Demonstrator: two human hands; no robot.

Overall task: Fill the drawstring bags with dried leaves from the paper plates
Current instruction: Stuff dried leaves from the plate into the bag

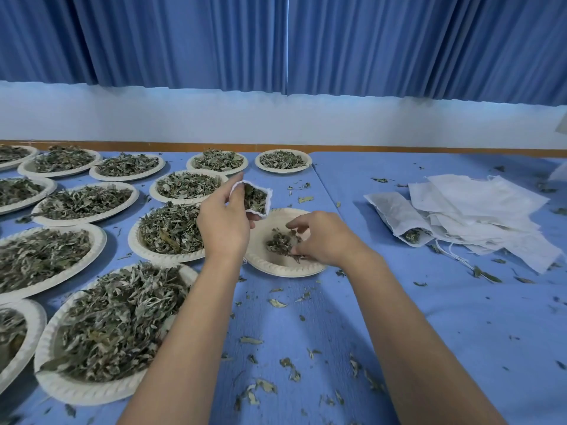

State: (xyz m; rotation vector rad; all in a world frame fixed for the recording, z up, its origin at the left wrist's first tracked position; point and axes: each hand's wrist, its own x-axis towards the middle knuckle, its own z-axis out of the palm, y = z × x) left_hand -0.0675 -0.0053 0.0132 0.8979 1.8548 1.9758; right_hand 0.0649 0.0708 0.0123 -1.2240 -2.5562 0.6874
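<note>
Blue curtains (184,41) hang in folds across the back, above a white wall (276,118) and a strip of brown wood that runs along the far edge of the table. A blue cloth (429,302) covers the table.

On the left side, many paper plates (101,391) stand close together in rows, each heaped with dried grey-green leaves. One more plate (276,269) sits near the middle, just right of the rows, and is almost bare; only a small heap of leaves (280,242) lies in it.

The left hand (224,228) is raised over the far left edge of that plate. Its thumb and fingers pinch a small white bag (268,201) by the rim and hold its mouth wide open, facing the camera, with leaves showing inside.

The right hand (325,237) reaches into the near-bare plate from the right. Its fingers and thumb are curled down round the small heap, with the tips in the leaves.

Further right, well apart from the plates, a loose pile of flat white bags (478,210) lies on the cloth, with thin white strings trailing from its near side. At the left edge of the pile lies a partly filled bag (395,216), with leaves dark at its lower end.

Leaf crumbs (277,303) are scattered over the cloth, thickest between the two forearms.
</note>
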